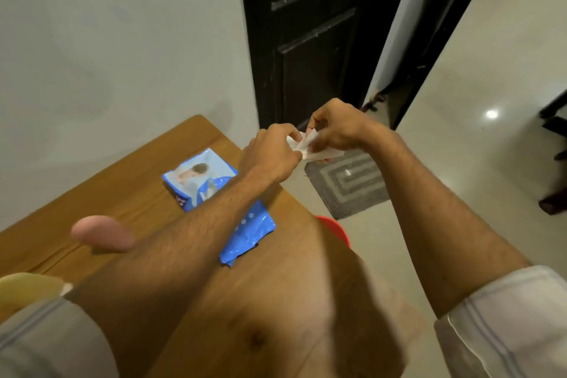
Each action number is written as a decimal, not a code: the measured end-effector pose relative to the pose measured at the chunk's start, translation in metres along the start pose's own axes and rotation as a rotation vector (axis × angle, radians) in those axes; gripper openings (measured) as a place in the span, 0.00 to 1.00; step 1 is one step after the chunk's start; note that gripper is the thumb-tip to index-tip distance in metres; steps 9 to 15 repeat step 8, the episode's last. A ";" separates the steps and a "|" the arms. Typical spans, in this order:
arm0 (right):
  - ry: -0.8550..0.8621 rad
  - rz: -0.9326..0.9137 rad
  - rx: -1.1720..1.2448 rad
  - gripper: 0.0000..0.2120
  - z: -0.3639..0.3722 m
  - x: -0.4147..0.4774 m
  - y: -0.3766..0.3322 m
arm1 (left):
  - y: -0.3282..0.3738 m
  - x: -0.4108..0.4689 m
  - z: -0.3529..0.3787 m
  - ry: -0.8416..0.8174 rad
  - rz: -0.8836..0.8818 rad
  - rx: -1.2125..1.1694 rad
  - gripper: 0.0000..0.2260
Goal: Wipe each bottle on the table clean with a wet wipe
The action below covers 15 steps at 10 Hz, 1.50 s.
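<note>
View from a head camera, looking down along two bare forearms stretched out over a wooden table [276,301]. The left hand [270,153] and right hand [334,129] meet in the air past the table's far right edge, above the floor. Between them they hold a small white wet wipe [306,147]. Both hands have curled fingers and pinch the crumpled sheet from opposite sides, the left from the near side and the right from the far side, with a flap of the wipe hanging below the right hand.

A blue pack of wipes [196,175] lies flat on the table, under the left forearm, which hides its middle.

Close to the camera at the left, a pink rounded shape [101,233] and a pale yellow shape [27,288] are too blurred to identify.

A red object [337,228] peeks out beyond the table's right edge. On the pale tiled floor beyond the hands lies a grey patterned mat [346,184], beside a black door [310,34]. Light sleeves [503,328] are rolled above both elbows.
</note>
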State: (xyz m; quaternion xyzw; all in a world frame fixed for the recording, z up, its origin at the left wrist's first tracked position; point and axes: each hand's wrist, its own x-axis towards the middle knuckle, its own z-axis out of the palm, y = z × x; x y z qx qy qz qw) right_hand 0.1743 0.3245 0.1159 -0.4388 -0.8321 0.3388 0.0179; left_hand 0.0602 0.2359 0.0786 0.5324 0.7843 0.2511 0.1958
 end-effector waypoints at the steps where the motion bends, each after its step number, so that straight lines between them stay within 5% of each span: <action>1: 0.044 0.059 0.013 0.05 0.014 0.008 0.035 | 0.003 0.010 0.034 -0.157 0.004 -0.011 0.14; 6: 0.154 0.234 0.002 0.04 0.099 0.040 0.156 | -0.013 0.050 0.149 -0.556 0.033 0.205 0.19; 8: 0.066 0.326 0.020 0.11 0.110 0.042 0.178 | -0.024 0.058 0.162 -0.515 0.019 0.135 0.20; 15: 0.066 0.326 0.020 0.11 0.110 0.042 0.178 | -0.024 0.058 0.162 -0.515 0.019 0.135 0.20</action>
